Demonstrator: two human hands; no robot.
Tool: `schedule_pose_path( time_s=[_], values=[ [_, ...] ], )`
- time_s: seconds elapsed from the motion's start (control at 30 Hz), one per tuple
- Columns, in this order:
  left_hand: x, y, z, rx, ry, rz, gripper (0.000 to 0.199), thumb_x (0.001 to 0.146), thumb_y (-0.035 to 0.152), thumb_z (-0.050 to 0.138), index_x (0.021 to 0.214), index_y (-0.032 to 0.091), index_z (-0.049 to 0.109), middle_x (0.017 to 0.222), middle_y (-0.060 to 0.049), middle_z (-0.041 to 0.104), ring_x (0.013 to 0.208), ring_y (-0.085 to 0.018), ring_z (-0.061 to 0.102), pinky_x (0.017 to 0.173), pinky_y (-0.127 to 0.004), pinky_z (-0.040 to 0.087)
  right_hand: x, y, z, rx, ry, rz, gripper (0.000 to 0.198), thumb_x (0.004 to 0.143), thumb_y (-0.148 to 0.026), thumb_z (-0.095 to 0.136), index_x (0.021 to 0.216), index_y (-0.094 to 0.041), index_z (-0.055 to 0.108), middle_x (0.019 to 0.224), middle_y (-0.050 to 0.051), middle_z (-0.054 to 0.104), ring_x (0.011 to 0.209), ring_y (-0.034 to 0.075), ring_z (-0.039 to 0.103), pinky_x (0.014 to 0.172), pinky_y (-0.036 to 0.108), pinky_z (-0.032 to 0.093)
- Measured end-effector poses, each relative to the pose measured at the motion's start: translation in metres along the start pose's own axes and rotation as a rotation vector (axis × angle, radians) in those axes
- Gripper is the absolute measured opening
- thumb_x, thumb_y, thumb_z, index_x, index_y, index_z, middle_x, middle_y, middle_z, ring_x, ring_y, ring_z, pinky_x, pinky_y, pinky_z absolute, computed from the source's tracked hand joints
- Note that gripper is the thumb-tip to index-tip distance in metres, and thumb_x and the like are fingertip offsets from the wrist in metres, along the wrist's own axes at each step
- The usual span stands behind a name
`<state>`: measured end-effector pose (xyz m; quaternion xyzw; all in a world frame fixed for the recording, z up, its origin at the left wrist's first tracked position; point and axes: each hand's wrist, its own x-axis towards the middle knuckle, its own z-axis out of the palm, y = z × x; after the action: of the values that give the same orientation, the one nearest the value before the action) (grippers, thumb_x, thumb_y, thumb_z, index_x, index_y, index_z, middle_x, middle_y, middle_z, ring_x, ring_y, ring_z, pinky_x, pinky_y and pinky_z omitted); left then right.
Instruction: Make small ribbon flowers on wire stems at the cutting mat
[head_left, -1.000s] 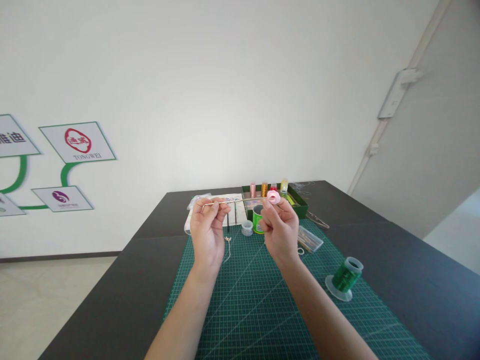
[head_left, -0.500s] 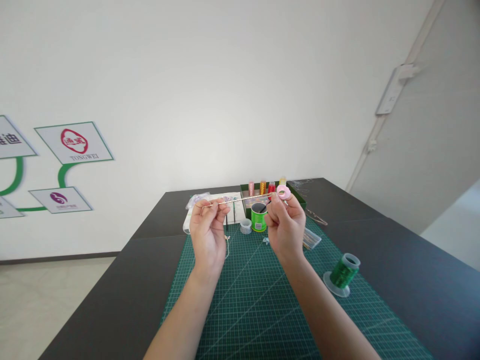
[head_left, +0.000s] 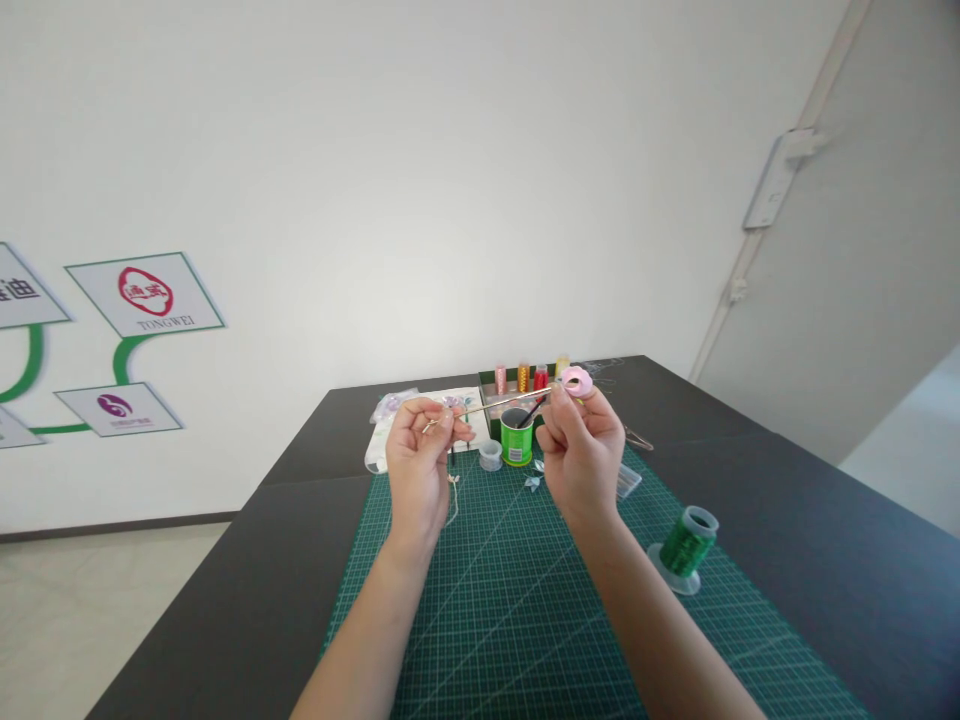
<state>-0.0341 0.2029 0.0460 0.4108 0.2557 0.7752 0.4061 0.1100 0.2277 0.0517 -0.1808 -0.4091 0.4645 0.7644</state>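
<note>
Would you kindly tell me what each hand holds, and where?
The left hand pinches one end of a thin metal wire; the right hand holds a small pink spool by its rim.

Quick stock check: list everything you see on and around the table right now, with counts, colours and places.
wire: 1, silvery, held between both hands
pink roll: 1, at right fingers
green spool: 1, mat's right side
green tub: 1, mat's far edge
clear cup: 1, left of tub
thread spools: about 4, pink, orange, red, yellow, in green tray
cutting mat: 1, green, on black table
wall signs: several, left wall
left hand: pinches wire
right hand: holds roll and wire
</note>
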Motion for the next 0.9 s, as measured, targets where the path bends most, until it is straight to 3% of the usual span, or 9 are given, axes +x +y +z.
schedule_pose_path(
  time_s=[0.23, 0.43, 0.53, 0.7, 0.8, 0.9],
  values=[
    [0.004, 0.009, -0.006, 0.178, -0.155, -0.013, 0.019, 0.081, 0.023, 0.077, 0.089, 0.016, 0.062, 0.066, 0.002, 0.066, 0.060, -0.010, 0.062, 0.063, -0.021, 0.051, 0.001, -0.003, 0.000, 0.053, 0.032, -0.033, 0.026, 0.078, -0.031, 0.081, 0.077, -0.022, 0.057, 0.057, -0.010, 0.028, 0.048, 0.006, 0.014, 0.038, 0.022, 0.014],
    [0.011, 0.024, -0.018, 0.337, -0.306, -0.047, 0.018, 0.081, 0.027, 0.078, 0.088, 0.016, 0.064, 0.074, -0.001, 0.069, 0.066, -0.012, 0.066, 0.067, -0.024, 0.054, -0.004, -0.006, 0.000, 0.021, 0.024, -0.085, 0.021, 0.080, -0.029, 0.079, 0.078, -0.021, 0.060, 0.053, -0.011, 0.028, 0.045, 0.005, 0.017, 0.038, 0.021, 0.016],
    [0.011, 0.035, -0.021, 0.481, -0.396, -0.025, 0.019, 0.088, 0.032, 0.072, 0.098, 0.017, 0.067, 0.086, -0.005, 0.073, 0.082, -0.018, 0.071, 0.079, -0.030, 0.056, -0.007, -0.002, -0.002, -0.027, -0.017, -0.111, 0.017, 0.083, -0.029, 0.077, 0.081, -0.021, 0.062, 0.052, -0.011, 0.031, 0.043, 0.005, 0.021, 0.038, 0.021, 0.019],
    [0.002, 0.044, -0.014, 0.738, -0.414, 0.145, 0.024, 0.094, 0.033, 0.065, 0.112, 0.020, 0.071, 0.119, -0.009, 0.072, 0.116, -0.023, 0.065, 0.105, -0.038, 0.048, -0.017, 0.008, 0.000, -0.228, -0.091, -0.125, 0.017, 0.086, -0.034, 0.075, 0.086, -0.019, 0.066, 0.052, -0.009, 0.035, 0.043, 0.006, 0.025, 0.040, 0.023, 0.021],
    [-0.006, 0.040, -0.004, 0.746, -0.446, 0.165, 0.022, 0.094, 0.031, 0.066, 0.112, 0.020, 0.071, 0.118, -0.008, 0.073, 0.114, -0.022, 0.065, 0.104, -0.037, 0.049, -0.023, 0.009, 0.005, -0.303, -0.129, -0.119, 0.017, 0.087, -0.034, 0.074, 0.087, -0.018, 0.068, 0.052, -0.009, 0.035, 0.043, 0.006, 0.027, 0.041, 0.023, 0.021],
    [-0.013, 0.033, 0.005, 0.676, -0.436, 0.149, 0.019, 0.093, 0.031, 0.067, 0.109, 0.020, 0.071, 0.107, -0.006, 0.075, 0.100, -0.019, 0.069, 0.093, -0.032, 0.055, -0.026, 0.007, 0.010, -0.345, -0.153, -0.110, 0.015, 0.087, -0.032, 0.073, 0.086, -0.017, 0.069, 0.051, -0.009, 0.036, 0.044, 0.006, 0.028, 0.042, 0.022, 0.021]
  ],
)
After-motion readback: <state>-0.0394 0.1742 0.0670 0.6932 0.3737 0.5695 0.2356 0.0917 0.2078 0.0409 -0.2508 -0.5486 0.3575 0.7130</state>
